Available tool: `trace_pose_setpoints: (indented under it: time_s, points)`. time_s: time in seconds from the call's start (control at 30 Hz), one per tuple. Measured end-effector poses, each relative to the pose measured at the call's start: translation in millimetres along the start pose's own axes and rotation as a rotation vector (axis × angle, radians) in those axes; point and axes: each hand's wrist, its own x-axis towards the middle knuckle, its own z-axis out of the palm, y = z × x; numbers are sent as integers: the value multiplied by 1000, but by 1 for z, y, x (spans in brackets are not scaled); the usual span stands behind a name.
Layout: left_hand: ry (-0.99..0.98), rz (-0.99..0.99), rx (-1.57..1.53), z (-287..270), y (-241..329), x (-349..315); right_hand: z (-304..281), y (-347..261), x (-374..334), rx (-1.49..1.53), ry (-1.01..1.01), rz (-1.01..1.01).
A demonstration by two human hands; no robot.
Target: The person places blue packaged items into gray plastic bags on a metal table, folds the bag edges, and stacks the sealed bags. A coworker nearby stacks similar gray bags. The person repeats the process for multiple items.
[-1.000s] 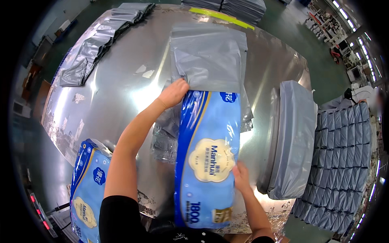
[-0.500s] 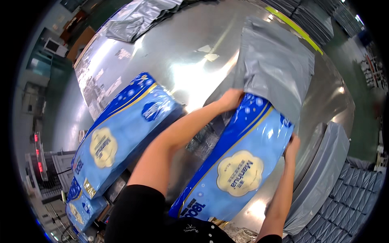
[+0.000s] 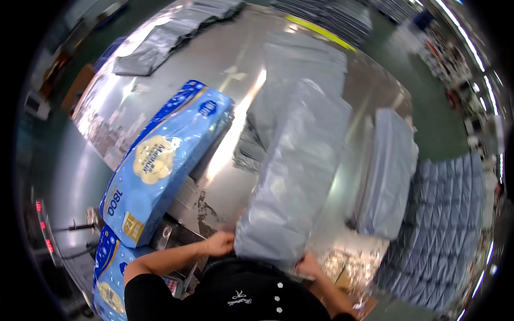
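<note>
A long pack sheathed in a grey plastic mailing bag (image 3: pixel 300 166) lies lengthwise in front of me on the metal table; no blue of the pack shows through. At its near left corner my left hand (image 3: pixel 220 244) is closed on the bag's edge. My right hand (image 3: pixel 309 265) grips the edge at the near right corner, its fingers partly hidden. Left of the bag sits a blue plastic-wrapped tissue pack (image 3: pixel 171 150) with a cream label. Another blue pack (image 3: pixel 115 278) lies nearer, at the lower left.
Beyond the wrapped pack, flat grey bags (image 3: pixel 305 59) lie on the metal table (image 3: pixel 214 155). More grey bags (image 3: pixel 160 45) are at the far left. A wrapped grey parcel (image 3: pixel 388 171) lies to the right, beside a stack of grey parcels (image 3: pixel 439 230).
The grey bag has been drawn down over the whole blue pack, toward me. Both hands have come from the pack's middle to its near end. The view has shifted.
</note>
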Motion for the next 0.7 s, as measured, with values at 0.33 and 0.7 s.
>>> trace_pose_setpoints:
  time_s: [0.33, 0.7]
  points:
    - [435, -158, -539, 33, -51, 25, 14, -20, -30, -230, 1099, -302]
    - [324, -39, -321, 16, -23, 22, 79, -156, 67, 100, 611, -816]
